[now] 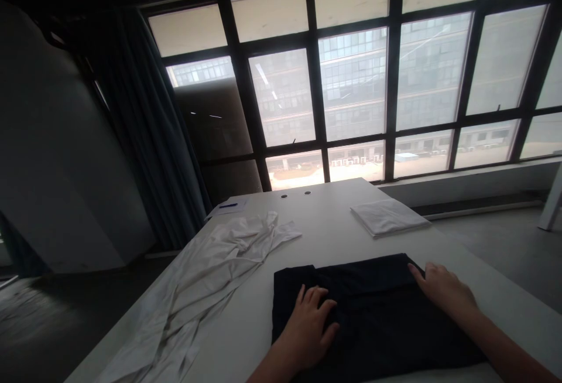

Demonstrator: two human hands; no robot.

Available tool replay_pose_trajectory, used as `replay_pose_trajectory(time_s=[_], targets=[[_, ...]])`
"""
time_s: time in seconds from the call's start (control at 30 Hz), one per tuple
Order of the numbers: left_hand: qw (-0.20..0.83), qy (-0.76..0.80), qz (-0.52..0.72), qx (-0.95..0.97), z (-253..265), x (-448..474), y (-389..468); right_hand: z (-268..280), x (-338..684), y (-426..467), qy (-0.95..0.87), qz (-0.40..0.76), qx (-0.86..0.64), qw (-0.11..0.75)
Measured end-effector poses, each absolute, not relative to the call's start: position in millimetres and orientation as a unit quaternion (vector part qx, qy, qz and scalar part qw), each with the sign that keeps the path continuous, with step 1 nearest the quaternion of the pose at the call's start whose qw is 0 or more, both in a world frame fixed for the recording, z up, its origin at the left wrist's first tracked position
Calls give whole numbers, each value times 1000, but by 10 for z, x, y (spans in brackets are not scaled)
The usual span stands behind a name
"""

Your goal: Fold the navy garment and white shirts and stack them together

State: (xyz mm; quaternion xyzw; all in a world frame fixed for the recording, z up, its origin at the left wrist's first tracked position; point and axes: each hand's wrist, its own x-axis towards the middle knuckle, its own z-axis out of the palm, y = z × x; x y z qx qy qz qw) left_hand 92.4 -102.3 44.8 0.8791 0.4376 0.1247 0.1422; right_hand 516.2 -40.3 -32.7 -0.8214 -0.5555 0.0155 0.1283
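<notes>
A dark navy or black folded cloth [373,318] lies flat on the white table [320,213] right in front of me. My left hand [309,324] rests on its left part, fingers spread on the fabric. At its upper right corner is my right hand [443,289], thumb on the cloth's edge and the fingers bent beyond it, partly hidden; whether they pinch the fabric I cannot tell. What kind of garment the dark cloth is does not show.
A crumpled white garment [228,260] spreads along the table's left side. Toward the far right edge lies a folded white cloth [386,216]. Paper with a pen [228,205] sits at the far left corner. Beyond are a blue curtain [149,125] and large windows.
</notes>
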Motion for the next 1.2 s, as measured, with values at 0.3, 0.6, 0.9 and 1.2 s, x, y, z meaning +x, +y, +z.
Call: replay_pose_trajectory(time_s=[0.3, 0.6, 0.9, 1.2], targets=[[180, 425, 94, 882, 554, 935, -1170, -189, 4891, -428, -598, 17, -795, 101], [117, 377, 125, 910, 305, 1060, -1129, -215, 4920, -438, -607, 52, -784, 119], [103, 352, 191, 910, 385, 1064, -1177, -279, 4945, -388, -615, 48, -773, 147], [215, 341, 139, 905, 438, 1025, -1145, -227, 5127, -348, -645, 124, -733, 176]])
